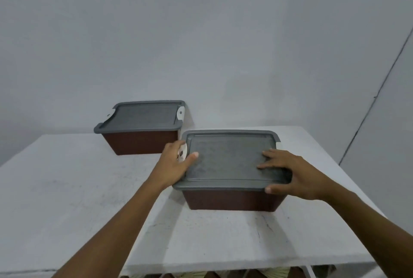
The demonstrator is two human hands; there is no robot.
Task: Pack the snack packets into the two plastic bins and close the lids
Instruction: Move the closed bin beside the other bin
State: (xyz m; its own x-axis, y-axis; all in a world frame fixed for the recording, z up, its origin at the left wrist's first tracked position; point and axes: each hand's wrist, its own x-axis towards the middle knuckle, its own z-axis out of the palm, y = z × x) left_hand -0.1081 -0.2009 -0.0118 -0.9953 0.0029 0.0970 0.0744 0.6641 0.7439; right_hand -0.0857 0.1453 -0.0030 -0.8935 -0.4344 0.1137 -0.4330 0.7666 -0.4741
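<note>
Left hand (176, 161) is gripping the near lid (230, 157) at its latch (182, 153); right hand (295, 175) is pressing spread fingers (269, 154) on it. Both ends are likely needing even pressure; the far bin (143, 142) is sitting lidded behind.

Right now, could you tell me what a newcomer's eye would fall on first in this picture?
First, both hands on the grey lid of the near bin, centre right: the left hand grips its left end at the white latch, the right hand presses flat on its right side. Then the far bin, lid on, at the back left of the white table.
</note>
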